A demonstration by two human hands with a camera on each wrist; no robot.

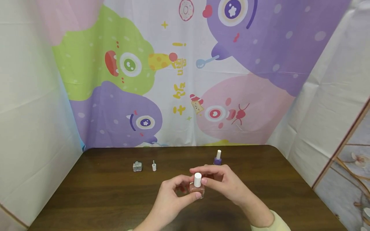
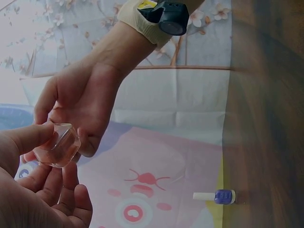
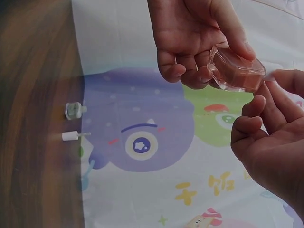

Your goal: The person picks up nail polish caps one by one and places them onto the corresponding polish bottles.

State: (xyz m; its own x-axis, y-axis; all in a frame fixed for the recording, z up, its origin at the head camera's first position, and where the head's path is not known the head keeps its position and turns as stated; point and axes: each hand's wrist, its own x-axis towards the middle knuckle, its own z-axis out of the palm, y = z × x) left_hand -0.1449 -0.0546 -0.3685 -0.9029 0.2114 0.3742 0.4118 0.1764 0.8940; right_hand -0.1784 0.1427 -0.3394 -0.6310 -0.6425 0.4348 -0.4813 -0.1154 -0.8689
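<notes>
Above the table, my left hand [image 1: 170, 197] holds a square glass nail polish bottle [image 1: 196, 190] with brownish-pink polish, its thumb on the near side. The bottle's white cap [image 1: 198, 180] is on it and points up. My right hand [image 1: 228, 184] pinches that cap between thumb and fingers, as the right wrist view also shows beside the glass bottle [image 3: 237, 72]. In the left wrist view the bottle [image 2: 59, 147] lies between both hands, and its cap is hidden there.
On the dark wooden table [image 1: 95, 189], a grey nail polish bottle [image 1: 137, 166] stands uncapped at the back left. Next to it is its white brush cap [image 1: 154, 167], brush upward. A purple nail polish bottle [image 1: 217, 160] with a white cap stands behind my right hand. A cartoon curtain [image 1: 188, 128] hangs behind.
</notes>
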